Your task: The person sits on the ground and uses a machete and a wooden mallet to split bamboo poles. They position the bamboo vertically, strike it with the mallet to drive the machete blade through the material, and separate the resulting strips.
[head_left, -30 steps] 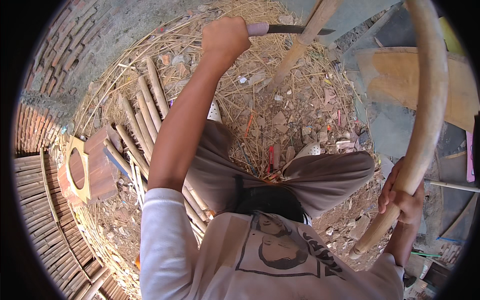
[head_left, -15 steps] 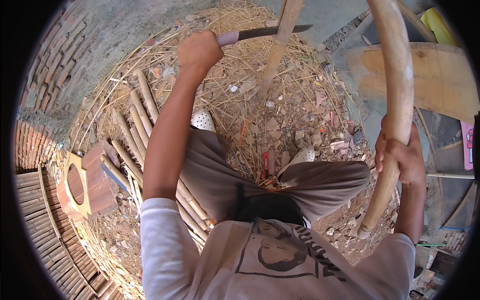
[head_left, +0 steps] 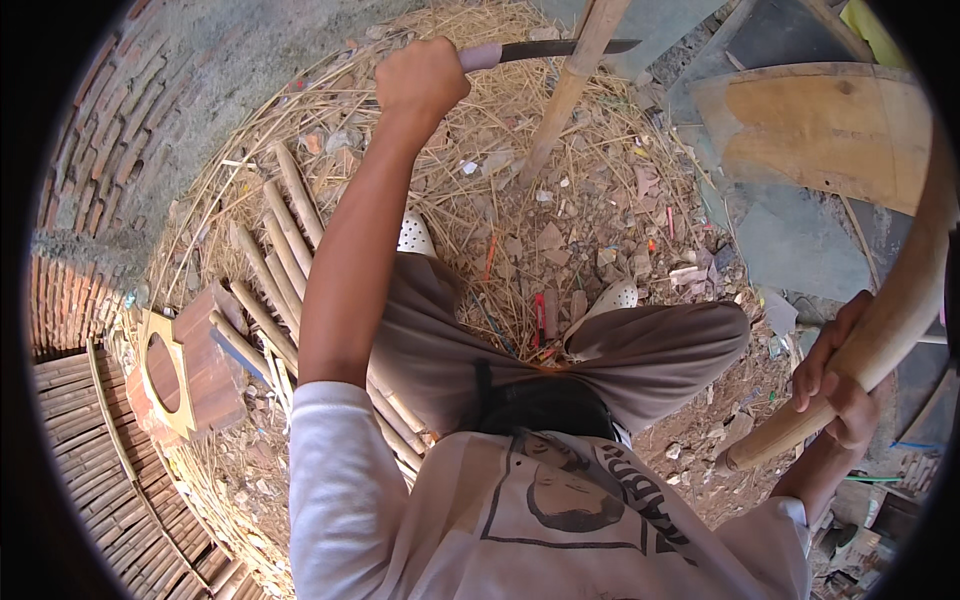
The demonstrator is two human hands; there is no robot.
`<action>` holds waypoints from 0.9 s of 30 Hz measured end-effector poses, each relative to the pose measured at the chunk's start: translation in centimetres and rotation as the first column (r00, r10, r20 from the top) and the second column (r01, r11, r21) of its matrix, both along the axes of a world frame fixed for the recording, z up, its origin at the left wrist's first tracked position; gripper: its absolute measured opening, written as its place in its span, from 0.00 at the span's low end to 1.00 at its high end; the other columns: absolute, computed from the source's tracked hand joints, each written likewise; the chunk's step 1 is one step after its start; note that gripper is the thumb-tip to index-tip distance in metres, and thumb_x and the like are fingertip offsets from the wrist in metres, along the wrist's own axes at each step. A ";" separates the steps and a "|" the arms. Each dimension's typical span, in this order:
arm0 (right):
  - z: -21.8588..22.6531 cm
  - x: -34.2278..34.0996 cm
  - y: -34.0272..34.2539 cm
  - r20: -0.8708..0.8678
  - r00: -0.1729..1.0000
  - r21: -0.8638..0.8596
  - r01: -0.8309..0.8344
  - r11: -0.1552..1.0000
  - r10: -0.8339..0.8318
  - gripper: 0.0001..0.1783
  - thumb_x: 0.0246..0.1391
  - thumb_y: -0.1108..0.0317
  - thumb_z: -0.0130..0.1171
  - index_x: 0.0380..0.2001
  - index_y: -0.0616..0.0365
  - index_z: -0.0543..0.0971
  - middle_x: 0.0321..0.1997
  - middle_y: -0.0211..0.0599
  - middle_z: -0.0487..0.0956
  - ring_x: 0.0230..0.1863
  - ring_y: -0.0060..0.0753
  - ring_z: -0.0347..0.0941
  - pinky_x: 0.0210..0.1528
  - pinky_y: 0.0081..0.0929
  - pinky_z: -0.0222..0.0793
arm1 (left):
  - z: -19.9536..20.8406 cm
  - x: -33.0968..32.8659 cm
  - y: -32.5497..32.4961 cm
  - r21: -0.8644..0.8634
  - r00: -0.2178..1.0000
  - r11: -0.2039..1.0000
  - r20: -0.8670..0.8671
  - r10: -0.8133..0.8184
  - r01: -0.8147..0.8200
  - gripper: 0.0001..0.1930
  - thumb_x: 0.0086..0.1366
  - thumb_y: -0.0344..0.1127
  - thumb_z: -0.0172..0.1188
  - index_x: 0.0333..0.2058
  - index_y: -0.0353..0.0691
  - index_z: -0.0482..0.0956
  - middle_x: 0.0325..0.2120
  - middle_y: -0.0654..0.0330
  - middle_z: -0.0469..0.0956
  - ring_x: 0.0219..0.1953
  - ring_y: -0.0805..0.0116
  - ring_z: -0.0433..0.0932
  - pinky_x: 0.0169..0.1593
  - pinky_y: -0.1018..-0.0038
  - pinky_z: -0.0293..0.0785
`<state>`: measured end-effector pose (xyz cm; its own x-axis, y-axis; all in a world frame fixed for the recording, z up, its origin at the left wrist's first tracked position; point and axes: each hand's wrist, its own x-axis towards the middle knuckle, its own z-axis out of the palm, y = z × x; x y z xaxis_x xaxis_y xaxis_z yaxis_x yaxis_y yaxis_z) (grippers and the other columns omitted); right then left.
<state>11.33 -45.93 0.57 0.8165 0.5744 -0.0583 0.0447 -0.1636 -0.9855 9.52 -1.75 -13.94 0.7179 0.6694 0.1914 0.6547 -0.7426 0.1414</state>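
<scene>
My left hand is closed round the pale purple handle of a machete, held out at the far middle. Its dark blade reaches right and crosses a slim upright bamboo pole; whether it cuts into the pole I cannot tell. At the right, my right hand grips a thick, pale, smooth pole near its lower end. That pole slants up and out past the right rim of the view, so its far end is hidden.
Several cut bamboo lengths lie left of my legs, beside a brown board with a ring-shaped cutout. Straw and rubble cover the ground. A brick wall rises at far left. Wooden sheets lie at far right.
The thick pole in my right hand has tilted, its upper part swinging out to the right, and the hand has moved lower. My left hand with the machete has shifted slightly right and up.
</scene>
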 end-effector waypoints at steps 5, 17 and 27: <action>-7.0 1.3 0.8 0.105 0.994 -0.059 0.026 0.998 -0.019 0.21 0.42 0.72 0.62 0.38 0.62 0.64 0.22 0.40 0.72 0.20 0.31 0.72 0.24 0.26 0.70 | 0.6 0.3 -0.4 0.000 0.999 1.000 -0.034 0.019 -0.019 0.12 0.55 0.38 0.62 0.37 0.41 0.85 0.34 0.51 0.84 0.37 0.54 0.84 0.42 0.61 0.80; 2.0 2.8 -2.0 0.316 0.946 0.190 -0.137 0.972 0.071 0.24 0.45 0.67 0.62 0.37 0.59 0.57 0.20 0.34 0.66 0.16 0.27 0.67 0.20 0.21 0.69 | 0.4 0.5 -1.2 0.027 1.000 1.000 -0.026 -0.005 0.006 0.13 0.54 0.39 0.63 0.37 0.41 0.84 0.33 0.51 0.84 0.37 0.54 0.84 0.42 0.61 0.80; -6.1 1.3 -1.4 -0.469 0.882 -0.360 -0.240 0.901 0.048 0.18 0.36 0.79 0.61 0.34 0.69 0.70 0.20 0.41 0.75 0.16 0.33 0.73 0.15 0.28 0.69 | -1.9 -1.0 -1.6 0.004 0.999 1.000 -0.040 0.023 -0.023 0.12 0.53 0.38 0.64 0.36 0.41 0.85 0.32 0.50 0.84 0.36 0.53 0.84 0.41 0.60 0.80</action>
